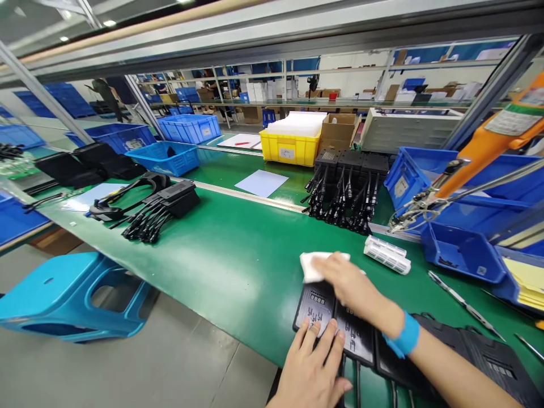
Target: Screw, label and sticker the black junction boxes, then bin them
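My right hand [351,286], slightly blurred, presses a white cloth [310,267] at the top edge of a black control box [312,303] with a digit display window. On the lower part of that box lies my left hand [317,354], its fingers spread and flat. A second black box [357,340] lies against it on the right, partly under my right forearm, with cables coming from its lower edge. Further right are more black boxes [488,357] of the same look, partly hidden by my arm. A blue band [403,335] circles my right wrist.
White label rolls [386,258], a pen-like tool [465,303] and a blue bin [463,255] lie to the right. An orange power tool [493,136] hangs above. Cabled black boxes [348,187] stand behind, others [170,204] left. A blue stool [63,289] stands beside the bench.
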Demonstrator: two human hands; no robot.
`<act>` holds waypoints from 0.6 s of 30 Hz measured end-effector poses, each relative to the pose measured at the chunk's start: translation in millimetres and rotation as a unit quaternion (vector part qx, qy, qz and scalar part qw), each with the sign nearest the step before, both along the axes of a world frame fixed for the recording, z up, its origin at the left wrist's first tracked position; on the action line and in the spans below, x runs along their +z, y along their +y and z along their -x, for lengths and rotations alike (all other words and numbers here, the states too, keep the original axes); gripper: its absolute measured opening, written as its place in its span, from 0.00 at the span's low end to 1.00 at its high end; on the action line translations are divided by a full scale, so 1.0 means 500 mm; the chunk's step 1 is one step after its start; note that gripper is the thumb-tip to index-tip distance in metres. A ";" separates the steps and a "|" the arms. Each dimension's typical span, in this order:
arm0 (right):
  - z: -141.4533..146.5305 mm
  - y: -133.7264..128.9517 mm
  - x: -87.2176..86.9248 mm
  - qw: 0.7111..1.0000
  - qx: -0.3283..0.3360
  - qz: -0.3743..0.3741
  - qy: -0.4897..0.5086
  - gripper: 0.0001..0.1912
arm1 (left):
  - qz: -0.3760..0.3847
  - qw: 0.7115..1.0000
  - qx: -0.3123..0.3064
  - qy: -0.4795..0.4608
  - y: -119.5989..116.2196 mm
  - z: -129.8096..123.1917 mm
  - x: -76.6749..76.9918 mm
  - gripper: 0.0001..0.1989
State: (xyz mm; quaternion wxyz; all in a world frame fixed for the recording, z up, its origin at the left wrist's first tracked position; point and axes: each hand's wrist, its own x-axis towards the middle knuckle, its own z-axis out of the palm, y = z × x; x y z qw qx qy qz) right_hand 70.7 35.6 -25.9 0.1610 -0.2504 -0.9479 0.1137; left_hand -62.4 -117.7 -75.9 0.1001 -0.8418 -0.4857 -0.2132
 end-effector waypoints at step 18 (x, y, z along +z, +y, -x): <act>-0.051 0.054 0.042 0.986 -0.135 -0.021 0.096 0.24 | 0.121 0.990 -0.031 -0.069 0.017 0.018 0.039 0.24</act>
